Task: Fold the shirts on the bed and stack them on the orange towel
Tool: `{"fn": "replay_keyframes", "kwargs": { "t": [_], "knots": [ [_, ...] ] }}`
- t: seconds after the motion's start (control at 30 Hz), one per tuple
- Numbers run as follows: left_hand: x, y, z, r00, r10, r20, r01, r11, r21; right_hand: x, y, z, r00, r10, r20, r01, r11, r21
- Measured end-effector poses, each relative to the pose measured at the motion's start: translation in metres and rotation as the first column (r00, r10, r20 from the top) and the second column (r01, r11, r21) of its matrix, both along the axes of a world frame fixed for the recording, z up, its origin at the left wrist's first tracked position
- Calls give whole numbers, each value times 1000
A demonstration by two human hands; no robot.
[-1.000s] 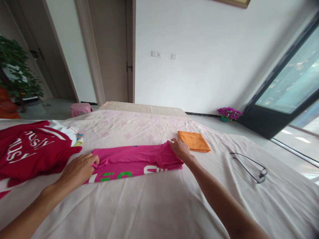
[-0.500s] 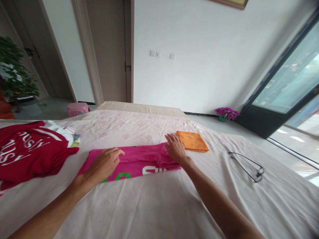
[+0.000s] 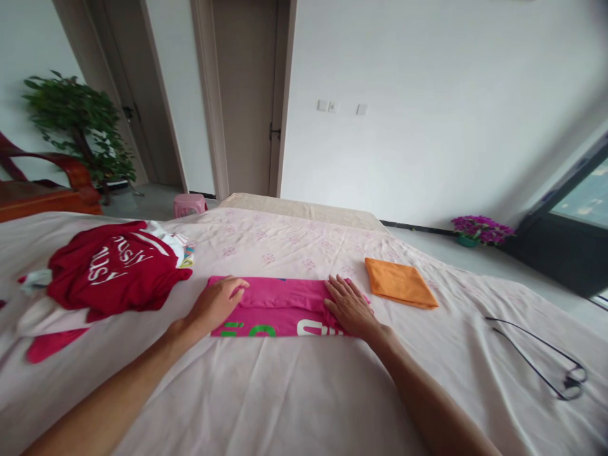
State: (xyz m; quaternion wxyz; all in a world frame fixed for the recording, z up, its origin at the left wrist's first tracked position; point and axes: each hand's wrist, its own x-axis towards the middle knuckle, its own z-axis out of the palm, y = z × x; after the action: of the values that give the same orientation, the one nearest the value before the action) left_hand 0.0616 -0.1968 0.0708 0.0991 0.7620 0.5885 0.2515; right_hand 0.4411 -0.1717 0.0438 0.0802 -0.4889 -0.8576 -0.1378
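Note:
A pink shirt (image 3: pixel 280 307) with white and green letters lies folded into a long strip on the bed's pale sheet (image 3: pixel 304 392). My left hand (image 3: pixel 217 303) rests on its left end, fingers loosely curled and pressing down. My right hand (image 3: pixel 348 306) lies flat on its right end with fingers stretched out. Neither hand grips the cloth.
A heap of clothes topped by a red shirt (image 3: pixel 111 272) lies to the left. A folded orange cloth (image 3: pixel 399 283) sits right of the pink shirt. A black hanger (image 3: pixel 546 364) lies far right. Beyond the bed are a pink stool (image 3: pixel 190 204), a plant (image 3: pixel 78 123) and potted flowers (image 3: pixel 479 229).
My left hand moved right onto the pink shirt's left end. My right hand slid onto the shirt's right end and flattened. The camera turned left.

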Motion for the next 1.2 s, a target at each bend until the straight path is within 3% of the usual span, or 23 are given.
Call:
{"fn": "replay_keyframes", "kwargs": {
  "t": [0.13,0.23,0.47,0.73,0.87,1.0,1.1,1.2],
  "knots": [
    [-44,-3,6,989,133,-61,-135,990,-42,1,-1,-10,997,75,9,-75,997,28],
    [-64,-9,3,992,99,-73,-109,983,-148,3,1,-13,999,52,-1,-52,998,36],
    [-55,-19,5,976,-84,-200,68,994,-84,3,1,-11,998,59,-22,-59,998,17],
    [-59,-24,9,922,-21,-387,-6,998,-69,-2,-4,-1,998,43,-56,-44,999,-13],
    [-38,-28,27,895,41,-444,-78,995,-66,-7,-9,11,987,139,-87,-141,990,-18],
    [11,-18,34,968,-29,-250,25,999,-20,-8,-10,18,947,286,-148,-306,942,-140],
    [49,0,18,987,-121,-105,127,991,51,-7,-8,18,923,317,-220,-358,916,-183],
    [69,15,-10,979,-68,-193,74,997,21,-6,-6,17,912,313,-266,-369,909,-192]
  ]
}}
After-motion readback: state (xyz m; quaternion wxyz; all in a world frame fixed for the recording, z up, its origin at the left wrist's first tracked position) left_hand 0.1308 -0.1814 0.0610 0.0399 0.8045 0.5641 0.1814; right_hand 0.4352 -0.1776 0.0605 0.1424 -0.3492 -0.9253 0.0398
